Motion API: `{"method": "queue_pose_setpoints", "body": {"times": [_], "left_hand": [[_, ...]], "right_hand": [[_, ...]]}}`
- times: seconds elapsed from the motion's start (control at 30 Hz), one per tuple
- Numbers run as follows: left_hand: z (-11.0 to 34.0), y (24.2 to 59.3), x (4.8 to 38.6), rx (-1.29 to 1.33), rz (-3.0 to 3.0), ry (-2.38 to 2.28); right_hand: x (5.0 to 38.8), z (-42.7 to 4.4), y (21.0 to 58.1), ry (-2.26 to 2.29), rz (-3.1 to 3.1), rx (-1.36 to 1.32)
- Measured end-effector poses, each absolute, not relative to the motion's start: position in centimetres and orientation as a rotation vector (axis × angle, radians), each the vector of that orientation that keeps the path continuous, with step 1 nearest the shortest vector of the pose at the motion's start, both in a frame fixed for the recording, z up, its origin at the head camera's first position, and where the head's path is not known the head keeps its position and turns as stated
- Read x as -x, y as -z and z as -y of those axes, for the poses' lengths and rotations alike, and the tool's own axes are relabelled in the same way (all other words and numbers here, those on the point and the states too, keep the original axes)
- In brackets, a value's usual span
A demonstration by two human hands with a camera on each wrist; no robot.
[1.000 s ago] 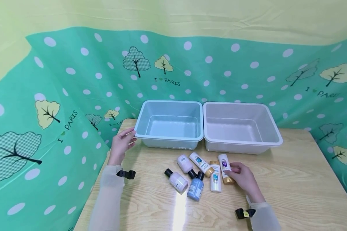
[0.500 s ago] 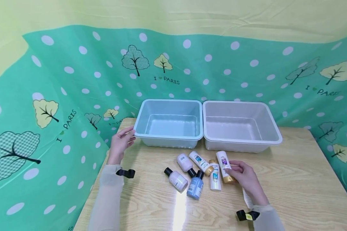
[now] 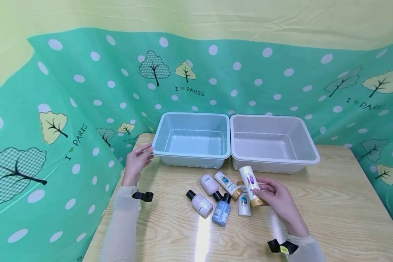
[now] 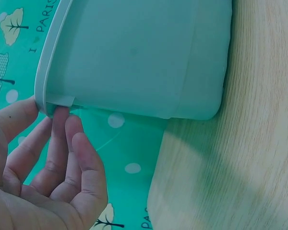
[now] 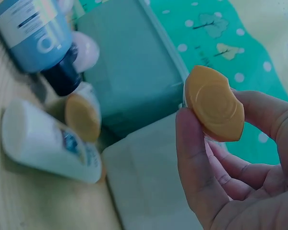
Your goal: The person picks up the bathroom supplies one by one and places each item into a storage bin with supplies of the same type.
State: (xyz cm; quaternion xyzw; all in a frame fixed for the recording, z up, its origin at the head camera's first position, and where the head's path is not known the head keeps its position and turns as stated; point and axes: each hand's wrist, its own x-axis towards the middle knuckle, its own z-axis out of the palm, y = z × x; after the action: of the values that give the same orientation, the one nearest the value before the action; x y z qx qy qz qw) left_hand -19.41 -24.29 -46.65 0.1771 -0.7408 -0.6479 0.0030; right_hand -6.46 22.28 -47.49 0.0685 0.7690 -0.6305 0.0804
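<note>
My right hand (image 3: 280, 200) pinches a white bottle with a gold cap (image 3: 250, 186) between thumb and fingers; in the right wrist view its gold cap (image 5: 216, 103) faces the camera. The bottle is tilted, over part of another white gold-capped bottle (image 3: 244, 205). Beside that lie a third white one (image 3: 227, 185), two pale pink bottles (image 3: 209, 184) with black caps, and a blue bottle (image 3: 221, 213). My left hand (image 3: 138, 164) pinches the rim at the left front corner of the blue bin (image 3: 193, 161); in the left wrist view thumb and fingertips meet at the rim (image 4: 44, 72).
A pale grey-pink bin (image 3: 272, 166) stands against the blue bin's right side, both near the back of the wooden table (image 3: 340, 203). Green cloth with dots and trees (image 3: 249, 83) hangs behind and at the left.
The right hand has lifted the white bottle off the table and moved it a little left and up. The left hand has stayed on the blue bin's rim.
</note>
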Motion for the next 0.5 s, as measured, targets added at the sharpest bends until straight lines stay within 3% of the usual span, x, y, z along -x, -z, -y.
{"method": "queue_pose_setpoints", "body": {"times": [0.27,0.5], "left_hand": [[24.4,46.6,19.4,-0.554,2.329,2.029],[24.4,46.8,19.4,-0.547,2.324,2.026]], "right_hand": [[7.3,-21.5,44.7,1.865,-2.368,-0.041],[10.0,-20.4,42.2,1.817,-2.407,0.068]]}}
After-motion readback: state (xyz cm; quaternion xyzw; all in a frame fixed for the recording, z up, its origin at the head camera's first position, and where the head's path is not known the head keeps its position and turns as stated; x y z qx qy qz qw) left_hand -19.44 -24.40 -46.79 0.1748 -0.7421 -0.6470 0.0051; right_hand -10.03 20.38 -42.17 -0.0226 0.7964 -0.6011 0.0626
